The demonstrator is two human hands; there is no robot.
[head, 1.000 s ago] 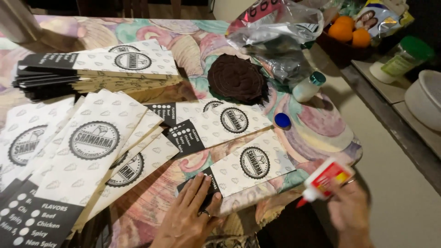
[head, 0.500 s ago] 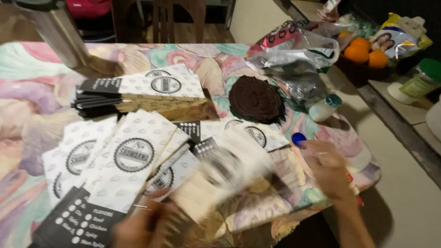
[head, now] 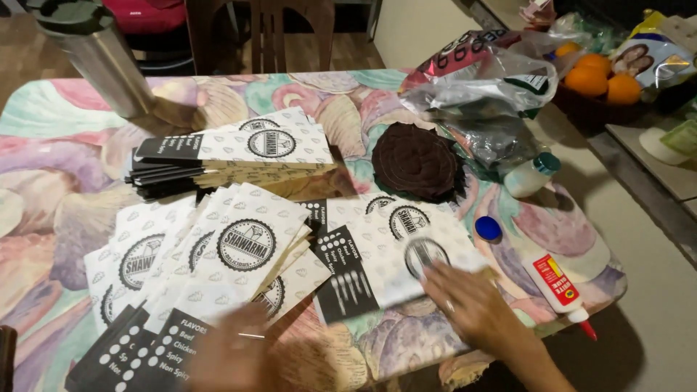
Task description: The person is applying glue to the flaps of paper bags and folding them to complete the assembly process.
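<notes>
My right hand lies flat with its fingers apart on the right end of a white printed paper sleeve, which rests on the middle pile. It is motion-blurred. My left hand is a blur at the bottom edge. It sits beside the near corner of a fanned pile of the same sleeves, and its grip is unclear. A white glue bottle with a red label and red tip lies on the table right of my right hand. Its blue cap sits apart from it.
A neat stack of sleeves lies farther back on the flowery tablecloth. A dark brown round mat, a small white bottle, plastic bags, oranges and a steel tumbler stand around.
My right hand has let go of the glue bottle, which now lies on the table. A sleeve that was moving between my hands now lies on the middle pile under my right hand.
</notes>
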